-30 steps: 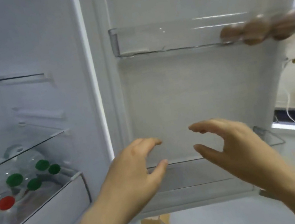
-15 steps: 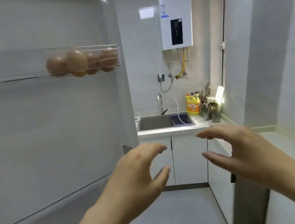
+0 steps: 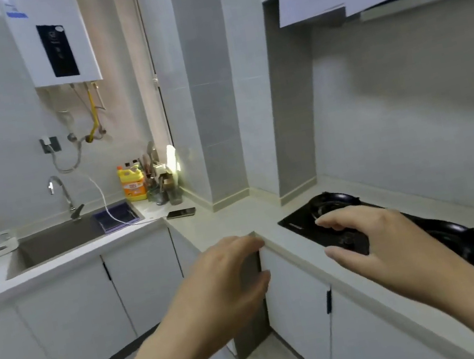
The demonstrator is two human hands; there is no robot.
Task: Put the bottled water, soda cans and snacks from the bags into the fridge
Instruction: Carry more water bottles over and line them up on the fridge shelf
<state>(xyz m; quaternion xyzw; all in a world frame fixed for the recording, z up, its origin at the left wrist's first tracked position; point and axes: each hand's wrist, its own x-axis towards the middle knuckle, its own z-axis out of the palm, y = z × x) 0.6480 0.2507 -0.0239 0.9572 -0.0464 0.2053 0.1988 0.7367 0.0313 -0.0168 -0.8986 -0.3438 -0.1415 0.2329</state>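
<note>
fridge, bags: out of view. left hand (image 3: 216, 287) at 6 o'clock, right hand (image 3: 386, 244) at 4 o'clock over black stove (image 3: 338, 202). fingers curled apart, both empty.

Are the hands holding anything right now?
No, both are empty. The left hand and right hand hang in the air with fingers curled open, nothing between them.

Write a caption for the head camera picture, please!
Two empty hands, left hand and right hand, reach toward the stove counter.
</note>
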